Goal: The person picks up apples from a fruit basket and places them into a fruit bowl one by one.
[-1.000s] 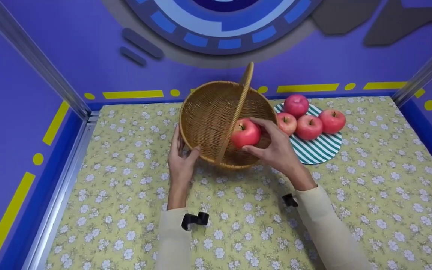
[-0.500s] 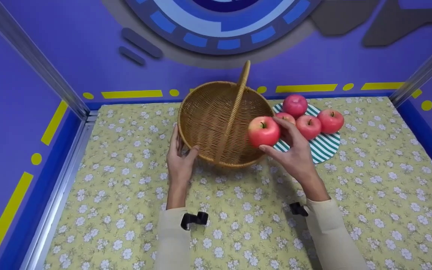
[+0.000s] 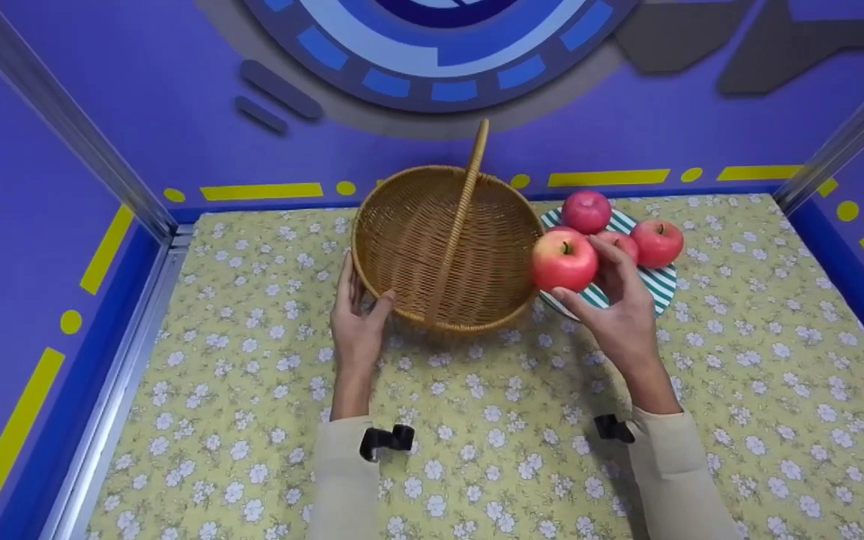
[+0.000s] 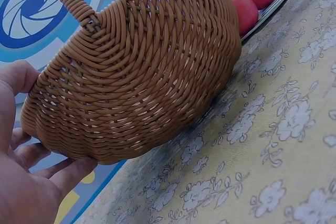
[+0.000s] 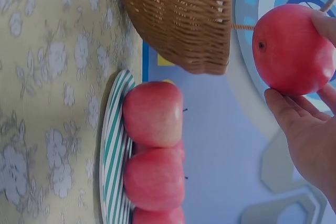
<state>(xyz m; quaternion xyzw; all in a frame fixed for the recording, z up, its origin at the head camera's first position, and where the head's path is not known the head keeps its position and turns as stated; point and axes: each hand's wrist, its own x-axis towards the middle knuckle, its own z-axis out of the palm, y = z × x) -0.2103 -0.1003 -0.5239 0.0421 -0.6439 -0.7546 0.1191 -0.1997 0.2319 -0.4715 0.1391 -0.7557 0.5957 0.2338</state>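
My left hand (image 3: 357,326) grips the left side of a brown wicker basket (image 3: 409,247), thumb over the rim and fingers against the outer wall. The inside of the basket shows bare weave beneath its arched handle (image 3: 462,214). Between thumb and fingers, my right hand (image 3: 619,311) holds a red apple (image 3: 563,260) just past the basket's right rim. In the right wrist view that held apple (image 5: 294,51) hangs above the green-and-white striped plate (image 5: 111,156). Several more apples sit on the plate, among them a darker one (image 3: 586,211) and one at the right (image 3: 657,243).
A yellow floral cloth (image 3: 477,450) covers the table. Blue panels with yellow marks (image 3: 267,191) rise behind and at both sides, joined by metal corner posts (image 3: 79,127). The basket stands close to the back panel, directly left of the plate.
My right hand has carried the apple rightward, from inside the basket to over the plate's left part. The left hand keeps its grip, and the basket's handle has swung slightly left.
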